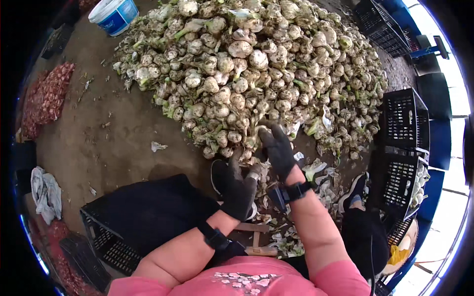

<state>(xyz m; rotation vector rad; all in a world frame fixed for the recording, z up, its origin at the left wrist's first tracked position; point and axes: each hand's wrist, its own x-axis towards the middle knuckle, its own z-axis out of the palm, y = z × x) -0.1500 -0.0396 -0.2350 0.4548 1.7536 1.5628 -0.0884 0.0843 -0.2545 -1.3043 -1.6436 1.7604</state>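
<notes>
Head view: brown floor (118, 133), black crates (399, 129), left hand (238, 191) and right hand (278, 152) by bulb heap (242, 74), both grips unclear.

The fingertips of the right hand (280, 152) are partly lost against the heap of bulbs (222, 93); whether they grip one, I cannot tell. What lies under the left hand (239, 191) is also hidden. This hand covers part of a dark shoe (217, 174). The upper edge cuts the heap and the bucket (115, 18). Black fabric (153, 207) hides the top of a crate (114, 247).
</notes>
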